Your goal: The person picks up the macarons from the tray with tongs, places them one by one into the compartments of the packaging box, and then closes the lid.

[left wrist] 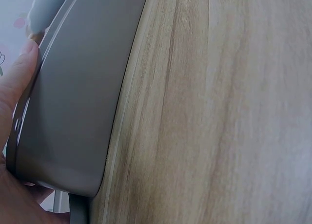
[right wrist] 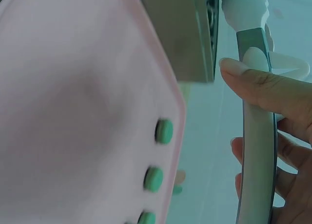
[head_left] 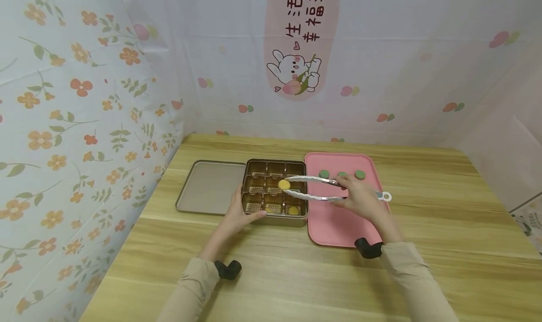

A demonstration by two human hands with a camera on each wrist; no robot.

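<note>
My left hand (head_left: 242, 214) grips the front left corner of a brown tin box (head_left: 282, 221) with a divided tray inside, the thumb along its front rim. In the left wrist view the thumb lies against the rim of the box (left wrist: 73, 102). My right hand (head_left: 357, 197) holds a pair of tongs (head_left: 315, 198) with pale scalloped tips, its fingers round the handles (right wrist: 258, 151). Between the tong tips is a yellow round piece (head_left: 284, 184), over the tray's middle compartment. Another yellow piece (head_left: 293, 210) lies in the front right compartment, and one (head_left: 268, 210) in the front middle.
Right beside the box lies a pink tray (head_left: 330, 228) with three green round pieces (head_left: 360, 174) near its far edge. A flat metal lid (head_left: 211, 185) rests left of the box. Printed cloth (head_left: 220, 44) hangs behind the wooden table (head_left: 288, 275).
</note>
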